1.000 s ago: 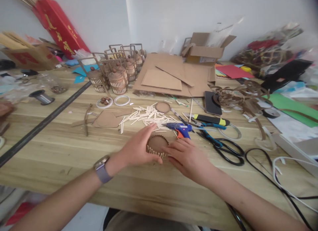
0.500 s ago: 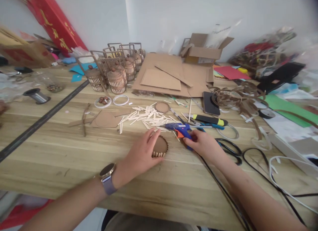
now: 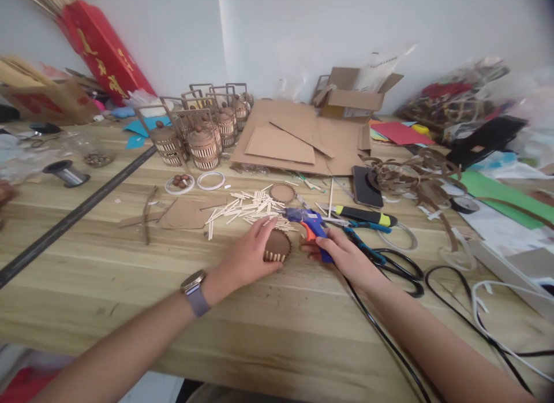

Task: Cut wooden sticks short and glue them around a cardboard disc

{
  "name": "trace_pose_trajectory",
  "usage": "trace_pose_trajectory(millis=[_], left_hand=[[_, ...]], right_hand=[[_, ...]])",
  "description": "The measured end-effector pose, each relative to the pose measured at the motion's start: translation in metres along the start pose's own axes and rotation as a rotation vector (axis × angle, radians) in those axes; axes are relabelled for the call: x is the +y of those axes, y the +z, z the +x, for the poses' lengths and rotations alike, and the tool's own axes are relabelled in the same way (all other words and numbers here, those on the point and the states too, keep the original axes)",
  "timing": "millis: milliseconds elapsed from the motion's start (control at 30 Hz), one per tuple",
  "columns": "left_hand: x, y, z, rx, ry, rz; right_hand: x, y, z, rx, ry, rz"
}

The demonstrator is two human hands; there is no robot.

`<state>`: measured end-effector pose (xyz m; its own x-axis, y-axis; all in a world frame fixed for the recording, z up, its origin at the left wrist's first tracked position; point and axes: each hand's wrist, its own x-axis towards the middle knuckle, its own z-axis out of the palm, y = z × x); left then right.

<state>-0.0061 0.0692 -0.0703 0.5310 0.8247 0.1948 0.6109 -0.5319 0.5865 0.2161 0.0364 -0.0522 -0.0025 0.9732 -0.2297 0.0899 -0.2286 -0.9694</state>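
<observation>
My left hand (image 3: 244, 250) curves round the left side of a brown cardboard disc (image 3: 277, 245) with a ridged rim. Short pale sticks (image 3: 274, 257) stand along its near edge. The thumb lies at the near side and the fingers at the far side, their tips partly hidden. A blue glue gun (image 3: 318, 219) with an orange trigger is in my right hand (image 3: 341, 253), its nozzle pointing left above loose wooden sticks (image 3: 246, 206). Behind them lies a second round cardboard piece (image 3: 283, 193).
Lidded stick baskets (image 3: 203, 149) stand at back left, beside cardboard sheets (image 3: 281, 144). A utility knife (image 3: 366, 215), blue-handled pliers (image 3: 367, 225), scissors (image 3: 402, 270) and a phone (image 3: 367, 186) lie right. The gun's black cord (image 3: 376, 325) trails toward me. Another person's hand (image 3: 5, 192) shows far left.
My right hand has lifted the glue gun and turned its grip, so more fingers show beneath it. My left hand stays at the disc. The view has tilted slightly.
</observation>
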Motion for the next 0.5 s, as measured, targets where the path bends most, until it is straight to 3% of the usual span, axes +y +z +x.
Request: trace_pose_trajectory(millis=[133,267,367,500], left_hand=[[-0.003,-0.002,-0.003,-0.034,0.015,-0.019],[-0.009,-0.005,-0.011,-0.048,0.017,-0.051],[-0.01,-0.001,-0.016,-0.008,-0.003,-0.066],[-0.007,0.008,-0.018,0.054,0.01,-0.041]], right_hand=[[-0.001,-0.003,0.002,0.103,-0.132,-0.152],[-0.008,-0.006,-0.005,0.109,-0.201,0.025],[-0.011,-0.006,-0.011,0.14,-0.167,0.141],[-0.008,-0.006,-0.017,0.064,-0.058,0.275]])
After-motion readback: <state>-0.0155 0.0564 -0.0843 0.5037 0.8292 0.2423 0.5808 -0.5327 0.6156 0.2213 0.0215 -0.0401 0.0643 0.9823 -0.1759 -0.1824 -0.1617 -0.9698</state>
